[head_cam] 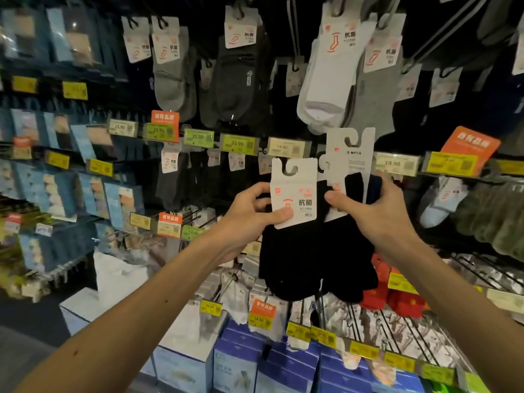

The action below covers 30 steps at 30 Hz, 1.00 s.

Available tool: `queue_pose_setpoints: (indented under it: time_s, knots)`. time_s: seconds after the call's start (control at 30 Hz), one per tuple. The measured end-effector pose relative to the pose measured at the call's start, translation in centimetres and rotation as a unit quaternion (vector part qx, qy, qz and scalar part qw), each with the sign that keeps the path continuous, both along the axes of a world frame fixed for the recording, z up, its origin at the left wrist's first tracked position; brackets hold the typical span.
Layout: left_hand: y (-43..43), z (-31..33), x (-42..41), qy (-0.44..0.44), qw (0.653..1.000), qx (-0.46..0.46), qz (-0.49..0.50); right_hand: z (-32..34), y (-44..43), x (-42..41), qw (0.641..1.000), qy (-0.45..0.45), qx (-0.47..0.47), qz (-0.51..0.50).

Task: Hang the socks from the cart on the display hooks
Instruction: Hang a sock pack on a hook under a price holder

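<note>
The left hand (pixel 249 214) is clamped on one sock pack: the thumb is laid across the lower front of its white card (pixel 295 191), and the fingers are curled behind the card's left edge. The right hand (pixel 380 214) is closed round a bundle of further packs, thumb in front and fingers wrapped over the dark socks at the side; two cards (pixel 351 154) stand up out of it, one higher than the other. The black socks (pixel 312 259) of both lots hang down together between the wrists, with no gap to be seen between them. A hook-shaped slot, open to one side, is cut in the top of each card.

The packs are held up before the rack, just below the price tags (pixel 286 148) marked 19.90, with hung socks (pixel 326 80) above. The cart is not in view. Which hook is meant cannot be told; a long prong (pixel 293 29) is seen higher up.

The step in hand is judged to be the parting of one pack from the bundle for hanging. It is best done if the single pack is first drawn clear to the left, so that the bundle's socks are not dragged along. The card should be gripped low, so that the slot is left free, and kept upright and square to the prong. The slot's open side should be led onto the prong tip and the pack then slid back, printed face outward as on the neighbours.
</note>
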State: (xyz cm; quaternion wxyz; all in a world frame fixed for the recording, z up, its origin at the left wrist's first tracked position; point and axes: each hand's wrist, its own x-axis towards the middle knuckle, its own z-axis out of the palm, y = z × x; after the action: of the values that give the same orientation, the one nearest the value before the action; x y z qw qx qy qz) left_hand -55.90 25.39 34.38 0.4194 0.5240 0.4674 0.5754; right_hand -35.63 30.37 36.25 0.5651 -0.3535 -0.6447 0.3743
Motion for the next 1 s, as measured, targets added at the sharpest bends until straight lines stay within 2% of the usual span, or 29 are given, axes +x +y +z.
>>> queue_pose_setpoints:
  time_s: [0.23, 0.47, 0.63, 0.8, 1.0]
  knots:
    - [1.2, -2.8, 0.1, -0.019, 0.995, -0.076, 0.064, -4.9, 2.4, -1.1, 0.995, 0.003, -0.058, 0.086]
    - [1.0, -4.7, -2.3, -0.055, 0.994, -0.087, 0.04, -7.7, 3.3, -3.8, 0.989, 0.01, -0.095, 0.108]
    - [1.2, -5.4, -5.8, -0.106, 0.988, -0.107, 0.03, -8.4, 3.4, -6.5, 0.991, -0.015, -0.09, 0.094]
    - [2.4, -6.7, -9.7, -0.08, 0.987, -0.136, 0.037, -10.1, 3.2, -10.3, 0.994, -0.023, -0.097, 0.047]
    - [3.8, -7.7, -15.0, -0.085, 0.988, -0.129, -0.007, -11.1, 2.7, -15.0, 0.994, -0.004, -0.111, 0.023]
